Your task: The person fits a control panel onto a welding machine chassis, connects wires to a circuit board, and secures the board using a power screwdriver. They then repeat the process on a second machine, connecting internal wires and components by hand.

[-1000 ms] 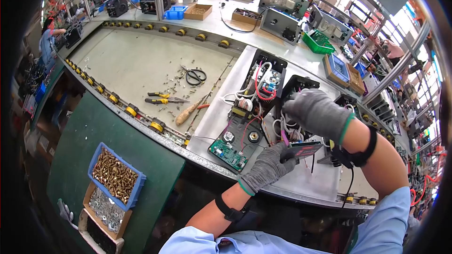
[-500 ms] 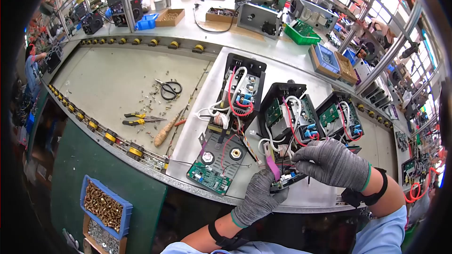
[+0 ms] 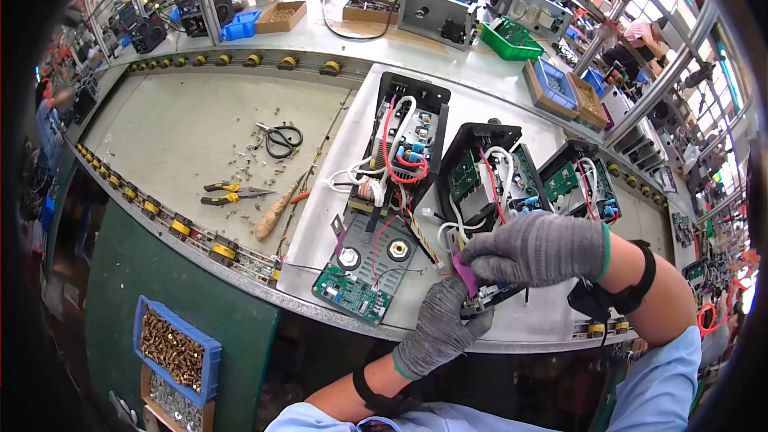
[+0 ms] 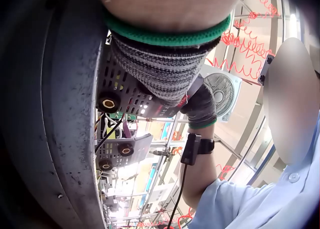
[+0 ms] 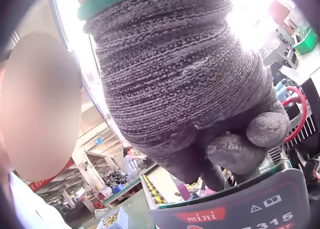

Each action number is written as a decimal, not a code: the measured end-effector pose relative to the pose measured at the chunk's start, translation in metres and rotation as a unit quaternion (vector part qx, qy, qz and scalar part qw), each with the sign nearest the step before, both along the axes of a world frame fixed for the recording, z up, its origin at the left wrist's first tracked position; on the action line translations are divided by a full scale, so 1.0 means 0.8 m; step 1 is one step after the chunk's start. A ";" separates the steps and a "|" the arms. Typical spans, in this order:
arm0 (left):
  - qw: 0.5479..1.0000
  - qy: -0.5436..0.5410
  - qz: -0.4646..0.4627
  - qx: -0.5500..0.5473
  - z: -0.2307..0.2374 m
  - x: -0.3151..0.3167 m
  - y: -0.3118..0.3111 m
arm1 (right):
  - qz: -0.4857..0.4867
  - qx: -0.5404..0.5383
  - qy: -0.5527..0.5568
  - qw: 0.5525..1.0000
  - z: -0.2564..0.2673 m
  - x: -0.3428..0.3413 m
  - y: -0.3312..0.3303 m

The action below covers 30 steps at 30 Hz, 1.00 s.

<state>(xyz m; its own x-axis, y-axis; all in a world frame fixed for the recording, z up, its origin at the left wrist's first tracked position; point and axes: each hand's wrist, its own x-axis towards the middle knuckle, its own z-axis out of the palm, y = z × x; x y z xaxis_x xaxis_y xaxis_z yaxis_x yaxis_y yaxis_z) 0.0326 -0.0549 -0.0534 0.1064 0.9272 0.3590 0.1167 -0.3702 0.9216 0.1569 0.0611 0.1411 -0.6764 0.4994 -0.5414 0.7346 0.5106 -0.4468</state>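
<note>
My gloved left hand [image 3: 436,324] grips the near edge of a small dark front panel [image 5: 240,214] printed "mini" and "315". Circuit parts show on the panel's inner side, tilted up in the head view. A purple strip [image 3: 466,278] rises beside them. My gloved right hand [image 3: 536,252] is over the panel, its fingers curled down and fingertips right at the purple strip, seeming to pinch it; the glove hides the contact. Behind stands an opened black power unit [image 3: 480,172] with white and red wires. Left of it is another opened unit [image 3: 404,132], with a green circuit board [image 3: 352,292] at its near end.
A third opened unit [image 3: 580,180] stands to the right. Scissors [image 3: 280,140], yellow-handled pliers [image 3: 232,193], a wooden-handled tool [image 3: 274,220] and loose screws lie left on the bench. A blue bin [image 3: 212,352] of brass screws sits at lower left.
My right hand came down from above the unit to the panel, then moved left to the purple strip. The panel turned from showing its printed face to showing its inner side. My left hand kept its hold.
</note>
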 end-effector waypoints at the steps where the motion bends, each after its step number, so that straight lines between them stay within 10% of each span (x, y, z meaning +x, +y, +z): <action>1: 1.000 0.002 0.007 -0.021 0.002 0.001 -0.002 | 0.006 0.012 -0.023 1.000 -0.006 -0.002 0.006; 6: 1.000 -0.006 0.006 0.017 0.004 -0.003 0.001 | 0.016 0.136 -0.170 0.976 0.004 -0.038 -0.020; 20: 0.999 0.041 0.021 0.006 0.016 -0.010 0.003 | -0.128 0.085 -0.084 0.985 -0.042 -0.013 -0.020; 24: 0.999 0.019 -0.005 -0.049 0.015 -0.007 0.001 | -0.180 0.174 -0.012 0.968 -0.046 -0.001 -0.040; 26: 0.988 -0.061 -0.055 -0.132 0.008 -0.002 0.004 | -0.320 0.214 0.222 0.896 -0.053 0.013 -0.055; 30: 0.981 -0.126 -0.082 -0.125 0.002 0.002 0.023 | -0.372 0.246 0.355 0.821 -0.067 0.035 -0.067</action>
